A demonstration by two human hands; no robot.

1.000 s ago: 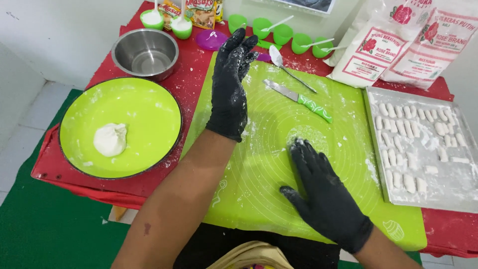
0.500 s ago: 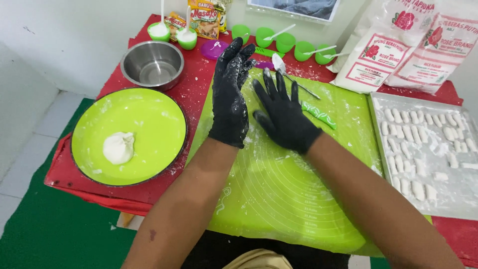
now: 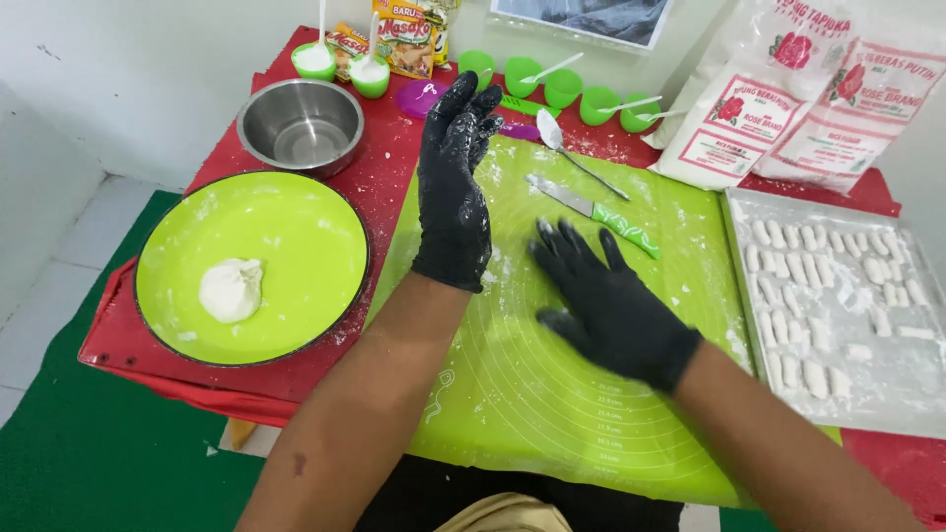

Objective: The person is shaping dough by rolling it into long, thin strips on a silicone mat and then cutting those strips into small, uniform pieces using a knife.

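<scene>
Both gloved hands are hovering open and empty over the green mat (image 3: 552, 394) — the right hand (image 3: 606, 305) lying nearest the knife (image 3: 591, 210), which is angling away just beyond its fingertips; the left hand (image 3: 453, 187) is standing edge-on.

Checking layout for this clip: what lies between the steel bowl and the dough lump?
Head view: only floury red table and the green plate's bare surface separate steel bowl and dough lump.

Hidden and cut-off areas, head view

I cannot see the mat (image 3: 552, 394) under my right hand (image 3: 606, 305), which is slightly blurred. The tray (image 3: 887, 394) runs off the right edge; both flour bags (image 3: 749, 108) and the seasoning packets (image 3: 409, 34) are cut off at the top.
</scene>
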